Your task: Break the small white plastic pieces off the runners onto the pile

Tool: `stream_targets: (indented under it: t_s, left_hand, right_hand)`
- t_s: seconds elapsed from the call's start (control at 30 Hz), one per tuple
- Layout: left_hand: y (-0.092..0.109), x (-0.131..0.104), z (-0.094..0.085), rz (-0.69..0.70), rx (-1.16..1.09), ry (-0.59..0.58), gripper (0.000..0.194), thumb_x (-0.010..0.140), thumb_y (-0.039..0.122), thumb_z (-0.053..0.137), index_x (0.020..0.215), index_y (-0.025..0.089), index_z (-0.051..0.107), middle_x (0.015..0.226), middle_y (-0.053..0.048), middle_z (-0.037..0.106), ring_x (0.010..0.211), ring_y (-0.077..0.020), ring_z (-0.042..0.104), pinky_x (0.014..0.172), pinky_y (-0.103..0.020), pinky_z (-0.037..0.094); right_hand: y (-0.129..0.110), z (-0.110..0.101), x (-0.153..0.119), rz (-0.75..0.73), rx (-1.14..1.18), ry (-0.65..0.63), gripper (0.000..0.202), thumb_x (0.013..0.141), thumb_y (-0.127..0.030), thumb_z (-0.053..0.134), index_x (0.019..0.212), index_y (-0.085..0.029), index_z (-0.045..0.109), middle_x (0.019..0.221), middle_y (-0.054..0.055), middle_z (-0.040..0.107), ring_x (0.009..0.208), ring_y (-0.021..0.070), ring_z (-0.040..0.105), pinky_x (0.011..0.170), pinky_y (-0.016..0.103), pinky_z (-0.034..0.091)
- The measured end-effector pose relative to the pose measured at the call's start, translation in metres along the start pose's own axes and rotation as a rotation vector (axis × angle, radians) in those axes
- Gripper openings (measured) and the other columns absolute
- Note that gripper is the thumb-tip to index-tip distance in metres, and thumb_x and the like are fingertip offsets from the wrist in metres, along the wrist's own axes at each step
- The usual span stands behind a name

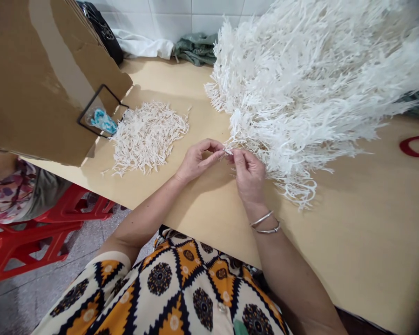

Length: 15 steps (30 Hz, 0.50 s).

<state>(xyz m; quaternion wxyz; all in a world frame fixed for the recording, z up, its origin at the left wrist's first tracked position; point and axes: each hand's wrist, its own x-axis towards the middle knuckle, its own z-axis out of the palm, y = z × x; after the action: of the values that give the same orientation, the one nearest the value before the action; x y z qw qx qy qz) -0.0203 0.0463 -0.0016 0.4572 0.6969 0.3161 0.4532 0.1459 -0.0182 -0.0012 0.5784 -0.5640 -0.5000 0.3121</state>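
My left hand (201,160) and my right hand (248,174) meet over the table, thumbs and index fingers pinched on a small white branched plastic piece (227,151). Its details are hard to make out between the fingertips. Right behind my right hand rises a big heap of white stringy plastic strands (300,88), its front edge close to my fingers. To the left of my left hand lies a smaller, flatter pile of short white pieces (148,135). Two silver bangles circle my right wrist.
A cardboard sheet (38,83) stands at the left, beside a black wire frame (103,88) and a clear cup with blue-white contents (104,121). Cloths (195,49) lie along the tiled wall. A red loop (410,145) sits at the right. Red stools (31,242) and a seated person are lower left.
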Motion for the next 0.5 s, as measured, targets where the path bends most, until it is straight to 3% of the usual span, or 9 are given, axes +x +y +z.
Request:
stream_targets:
  t_s: [0.1, 0.23, 0.37, 0.5]
  left_hand:
    - [-0.004, -0.001, 0.0, -0.075, -0.065, 0.025, 0.031, 0.097, 0.049, 0.076, 0.102, 0.018, 0.073, 0.097, -0.004, 0.075, 0.085, -0.0109, 0.069, 0.081, -0.023, 0.055]
    - [-0.004, -0.001, 0.001, -0.084, -0.085, 0.003, 0.035, 0.095, 0.052, 0.077, 0.1, 0.018, 0.074, 0.095, -0.004, 0.075, 0.085, -0.0114, 0.069, 0.081, -0.024, 0.055]
    - [-0.001, -0.001, 0.003, -0.041, -0.086, -0.009, 0.033, 0.096, 0.049, 0.077, 0.106, 0.018, 0.073, 0.093, -0.003, 0.073, 0.084, -0.0107, 0.066, 0.08, -0.024, 0.053]
    - [-0.007, 0.002, 0.0, 0.008, 0.0, 0.173, 0.029, 0.101, 0.048, 0.07, 0.112, 0.021, 0.069, 0.085, 0.0, 0.063, 0.074, -0.0096, 0.057, 0.073, -0.024, 0.048]
  right_hand:
    - [-0.001, 0.0, 0.0, -0.004, 0.002, 0.03, 0.038, 0.108, -0.055, 0.051, 0.1, -0.026, 0.075, 0.09, 0.003, 0.074, 0.083, 0.0176, 0.069, 0.081, 0.034, 0.058]
    - [0.005, 0.0, 0.002, 0.007, 0.011, 0.011, 0.027, 0.098, -0.051, 0.068, 0.105, -0.026, 0.073, 0.099, 0.004, 0.076, 0.086, 0.0179, 0.07, 0.083, 0.036, 0.059]
    - [0.012, 0.002, 0.003, 0.02, 0.062, 0.027, 0.02, 0.091, -0.042, 0.075, 0.1, -0.025, 0.072, 0.094, 0.002, 0.075, 0.083, 0.0171, 0.068, 0.083, 0.036, 0.058]
    - [0.016, 0.002, 0.005, 0.018, 0.097, 0.085, 0.019, 0.09, -0.039, 0.076, 0.099, -0.024, 0.069, 0.089, 0.0, 0.072, 0.078, 0.0146, 0.066, 0.079, 0.033, 0.057]
